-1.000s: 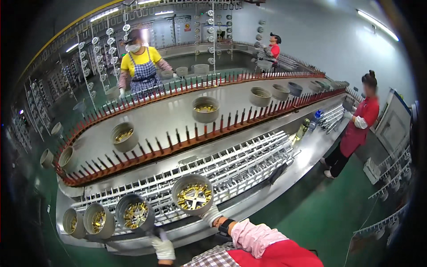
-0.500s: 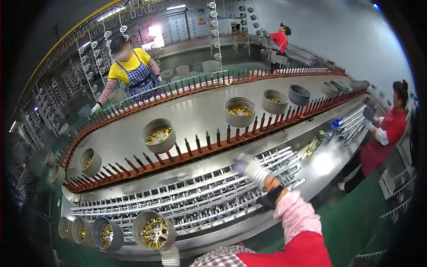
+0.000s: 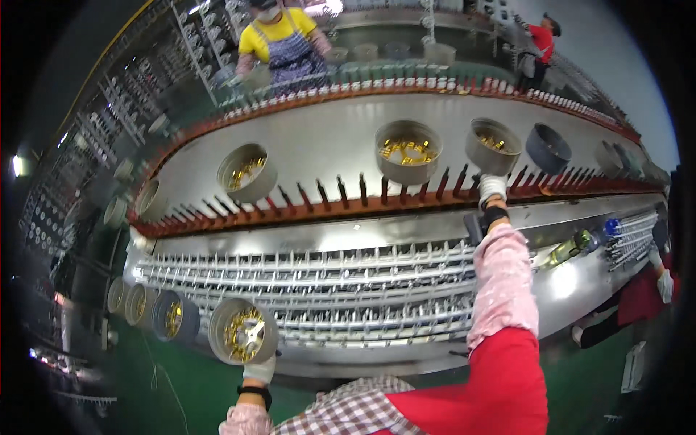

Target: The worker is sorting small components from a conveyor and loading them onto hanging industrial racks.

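Observation:
My left hand (image 3: 261, 368), in a white glove, grips the lower right side of a round grey tub (image 3: 268, 330) at the near edge of the bench; its fingers are mostly hidden behind it. Gold pieces and a silver spoked piece (image 3: 254, 332) lie in this tub. My right arm is stretched far forward. The gloved right hand (image 3: 493, 187) meets the near lower wall of another grey tub (image 3: 500, 161), which holds gold pieces (image 3: 493, 141). Whether those fingers grip the tub cannot be seen. A dark band (image 3: 496, 214) circles my right wrist.
Red-based upright spikes (image 3: 362, 190) line the metal table (image 3: 319, 138), with more tubs on it. Silver racks (image 3: 326, 275) cover the near bench. Grey tubs (image 3: 174, 317) stand at left. Bottles (image 3: 569, 249) lie at right. Co-workers (image 3: 290, 43) stand beyond and at right.
My right hand has moved forward and right from above the racks to a tub beyond the spikes. My left hand stays at the near tub. The view has shifted.

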Action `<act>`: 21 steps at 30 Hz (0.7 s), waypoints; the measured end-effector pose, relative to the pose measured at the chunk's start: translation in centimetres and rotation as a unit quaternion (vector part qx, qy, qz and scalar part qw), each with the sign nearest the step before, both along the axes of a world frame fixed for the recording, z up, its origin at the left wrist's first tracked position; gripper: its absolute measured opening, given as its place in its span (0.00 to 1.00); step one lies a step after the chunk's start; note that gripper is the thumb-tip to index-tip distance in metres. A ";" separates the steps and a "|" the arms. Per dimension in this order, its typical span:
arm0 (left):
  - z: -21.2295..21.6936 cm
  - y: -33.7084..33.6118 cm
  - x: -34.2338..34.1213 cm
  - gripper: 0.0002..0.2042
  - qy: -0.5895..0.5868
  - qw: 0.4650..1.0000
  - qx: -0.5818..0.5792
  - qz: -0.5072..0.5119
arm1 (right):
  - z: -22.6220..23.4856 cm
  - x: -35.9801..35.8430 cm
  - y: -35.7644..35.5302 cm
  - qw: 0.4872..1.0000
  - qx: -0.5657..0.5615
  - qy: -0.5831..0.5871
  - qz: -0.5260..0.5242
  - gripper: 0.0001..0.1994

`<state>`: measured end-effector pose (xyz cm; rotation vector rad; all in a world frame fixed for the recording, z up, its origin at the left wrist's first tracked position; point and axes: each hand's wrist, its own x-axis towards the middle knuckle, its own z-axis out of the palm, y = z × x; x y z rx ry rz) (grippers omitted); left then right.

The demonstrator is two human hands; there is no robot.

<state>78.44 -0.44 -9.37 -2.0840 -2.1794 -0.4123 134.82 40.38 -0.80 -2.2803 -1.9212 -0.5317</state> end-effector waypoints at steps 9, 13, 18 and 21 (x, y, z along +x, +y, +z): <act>5.2 2.4 3.8 0.07 -0.193 0.979 -0.066 0.007 | 13.5 -6.7 -7.4 0.705 0.128 0.665 0.209 0.10; 3.9 1.2 1.5 0.06 -0.202 0.973 -0.116 -0.001 | 10.4 -12.5 -17.3 0.952 0.156 -0.146 0.218 0.04; 2.8 1.6 1.4 0.13 -0.164 0.984 -0.032 -0.065 | 2.3 -18.9 -30.5 0.891 0.150 0.233 0.361 0.12; 3.0 1.6 1.1 0.15 -0.073 0.986 -0.125 -0.078 | -0.8 -22.1 -33.3 0.829 0.070 0.428 0.353 0.11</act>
